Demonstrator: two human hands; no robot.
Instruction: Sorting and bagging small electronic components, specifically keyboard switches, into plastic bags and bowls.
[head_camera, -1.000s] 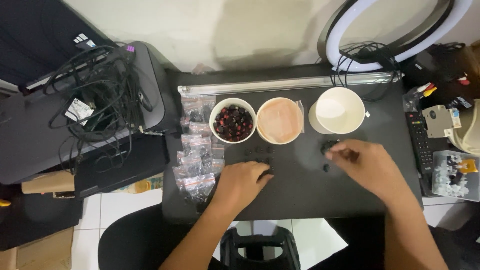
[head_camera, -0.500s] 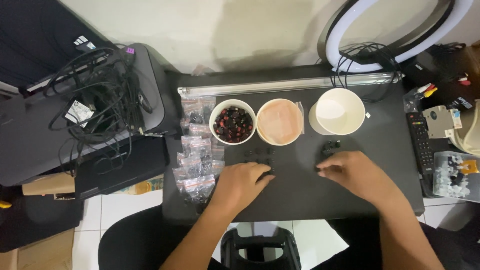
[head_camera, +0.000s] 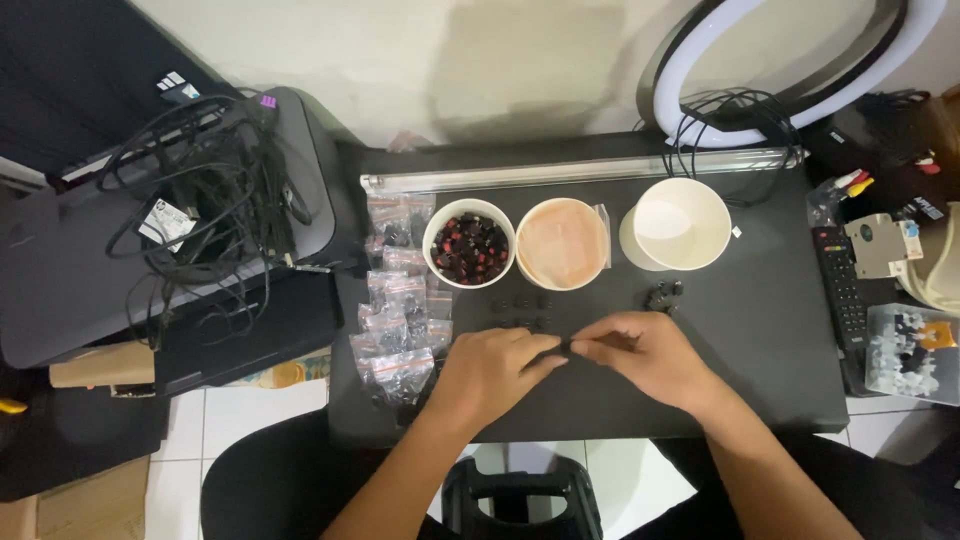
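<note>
Black on black is the difficulty in the head view — the small dark piece (head_camera: 567, 347) pinched between your left hand (head_camera: 492, 368) and right hand (head_camera: 642, 355) sits low over the dark tabletop (head_camera: 760, 340), near its front middle, so bring it up a little and work by feel as much as by sight. Your fingertips on both sides are closed to a fine pinch that meets at that piece; what exactly it is I cannot tell, it is too small. Judging from this, press the parts squarely together and keep your wrists resting on the table for steadiness. Count what lies about you: three round bowls in a row behind your hands — a white bowl of dark red and black pieces (head_camera: 469, 243), a bowl with a pinkish inside (head_camera: 561, 243), and an empty white bowl (head_camera: 682, 222). Loose black pieces (head_camera: 522, 304) lie just ahead of your fingers, roughly six, with a second small cluster (head_camera: 664, 295) of about four. Small clear bags (head_camera: 398, 310) — around ten — are heaped at your left.
</note>
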